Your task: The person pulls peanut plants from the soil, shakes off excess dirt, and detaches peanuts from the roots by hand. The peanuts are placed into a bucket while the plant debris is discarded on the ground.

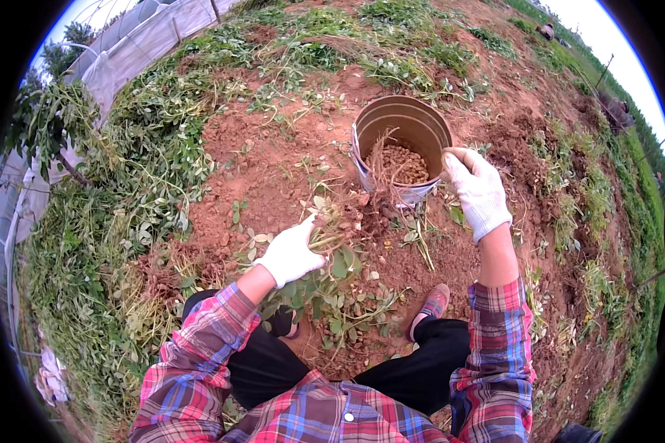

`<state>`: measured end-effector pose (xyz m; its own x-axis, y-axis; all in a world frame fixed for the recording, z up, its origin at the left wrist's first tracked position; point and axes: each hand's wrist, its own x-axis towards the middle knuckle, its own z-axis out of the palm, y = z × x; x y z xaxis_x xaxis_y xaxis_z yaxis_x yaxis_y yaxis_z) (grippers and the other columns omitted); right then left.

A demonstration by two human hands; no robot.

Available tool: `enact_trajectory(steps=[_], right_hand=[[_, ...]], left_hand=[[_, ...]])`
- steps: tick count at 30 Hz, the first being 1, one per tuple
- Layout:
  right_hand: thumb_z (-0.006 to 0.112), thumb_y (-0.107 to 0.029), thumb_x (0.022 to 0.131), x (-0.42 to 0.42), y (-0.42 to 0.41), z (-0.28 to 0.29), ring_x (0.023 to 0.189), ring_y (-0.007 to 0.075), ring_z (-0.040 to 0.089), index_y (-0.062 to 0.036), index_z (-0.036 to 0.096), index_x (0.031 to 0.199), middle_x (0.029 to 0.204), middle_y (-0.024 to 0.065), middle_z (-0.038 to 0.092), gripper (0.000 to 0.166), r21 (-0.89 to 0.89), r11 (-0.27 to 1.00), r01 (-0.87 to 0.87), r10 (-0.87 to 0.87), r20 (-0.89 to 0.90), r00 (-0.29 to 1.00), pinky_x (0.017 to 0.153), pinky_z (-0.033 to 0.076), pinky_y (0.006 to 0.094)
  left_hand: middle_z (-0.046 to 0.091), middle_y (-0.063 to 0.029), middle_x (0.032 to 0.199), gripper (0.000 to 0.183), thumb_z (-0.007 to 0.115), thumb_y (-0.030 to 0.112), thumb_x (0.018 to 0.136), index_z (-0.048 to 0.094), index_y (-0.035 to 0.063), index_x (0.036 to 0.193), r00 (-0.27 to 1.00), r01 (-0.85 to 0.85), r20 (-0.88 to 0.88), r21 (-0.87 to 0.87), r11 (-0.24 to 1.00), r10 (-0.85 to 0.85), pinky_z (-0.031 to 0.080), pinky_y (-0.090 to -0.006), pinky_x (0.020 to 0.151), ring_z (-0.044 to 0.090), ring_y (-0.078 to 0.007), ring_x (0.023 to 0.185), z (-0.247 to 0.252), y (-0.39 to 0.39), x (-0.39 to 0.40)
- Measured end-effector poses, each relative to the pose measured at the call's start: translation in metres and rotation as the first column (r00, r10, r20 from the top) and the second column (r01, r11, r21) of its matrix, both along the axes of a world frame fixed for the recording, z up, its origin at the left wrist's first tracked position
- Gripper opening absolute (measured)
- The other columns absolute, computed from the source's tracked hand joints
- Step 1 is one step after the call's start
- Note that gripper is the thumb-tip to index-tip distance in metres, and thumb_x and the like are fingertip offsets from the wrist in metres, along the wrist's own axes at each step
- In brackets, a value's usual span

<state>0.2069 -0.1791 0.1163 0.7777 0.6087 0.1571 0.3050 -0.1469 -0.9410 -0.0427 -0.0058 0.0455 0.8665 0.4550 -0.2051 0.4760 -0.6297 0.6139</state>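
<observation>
My left hand point(291, 253), in a white knit glove, grips a bunch of peanut plants point(332, 235) by the stems. Their roots, with pods and soil on them, point towards a round bucket point(442, 128), and some roots overlap its near rim. Inside the bucket lies a heap of peanut pods point(404, 164). My right hand point(475, 185), also gloved, is at the bucket's right rim with thumb and fingers drawn together. Whether it pinches the rim, a pod or nothing is hard to see. Leaves of the held bunch hang down between my feet.
Pulled peanut plants point(149, 183) lie piled along the left. More plants point(332, 33) are strewn beyond the bucket on reddish soil point(244, 183). A plastic-covered greenhouse point(138, 52) stands at the upper left. My shoe point(436, 302) is below the bucket.
</observation>
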Motion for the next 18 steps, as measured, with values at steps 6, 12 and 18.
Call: enact_trajectory(steps=[6, 12, 18], right_hand=[[0.061, -0.043, 0.086, -0.076, -0.035, -0.064, 0.077, 0.0134, 0.061, 0.0024, 0.061, 0.11, 0.088, 0.0096, 0.064, 0.051, -0.338, 0.857, -0.389, 0.226, -0.433, 0.873, 0.069, 0.05, 0.0262], [0.068, -0.04, 0.082, -0.11, 0.004, -0.1, 0.107, 0.0239, 0.055, -0.0023, 0.043, 0.13, 0.123, 0.0126, 0.053, 0.066, 0.141, 0.972, -0.186, 0.231, -0.697, 0.679, 0.088, 0.046, 0.0369], [0.066, -0.032, 0.085, -0.116, 0.017, -0.093, 0.08, 0.0162, 0.052, -0.0204, 0.058, 0.112, 0.096, -0.0039, 0.061, 0.031, 0.44, 0.87, 0.223, 0.397, -0.893, 0.21, 0.076, 0.046, 0.0379]], left_hand=[[0.057, -0.0237, 0.109, 0.085, 0.068, 0.024, 0.064, 0.032, -0.0034, 0.136, 0.979, -0.098, 0.198, 0.212, 0.972, 0.055, 0.046, -0.038, 0.086, 0.057, -0.0361, 0.1, -0.009, -0.023, 0.007], [0.053, -0.0161, 0.086, 0.088, 0.073, 0.01, 0.06, 0.031, -0.0059, 0.136, 0.95, -0.088, 0.297, 0.557, 0.826, -0.099, 0.044, -0.041, 0.065, 0.055, -0.0317, 0.075, 0.007, -0.049, 0.022], [0.051, -0.0144, 0.086, 0.075, 0.064, 0.007, 0.066, 0.034, -0.0071, 0.133, 0.904, -0.032, 0.317, 0.721, 0.692, -0.289, 0.043, -0.0406, 0.068, 0.053, -0.0308, 0.078, -0.007, -0.068, 0.039]])
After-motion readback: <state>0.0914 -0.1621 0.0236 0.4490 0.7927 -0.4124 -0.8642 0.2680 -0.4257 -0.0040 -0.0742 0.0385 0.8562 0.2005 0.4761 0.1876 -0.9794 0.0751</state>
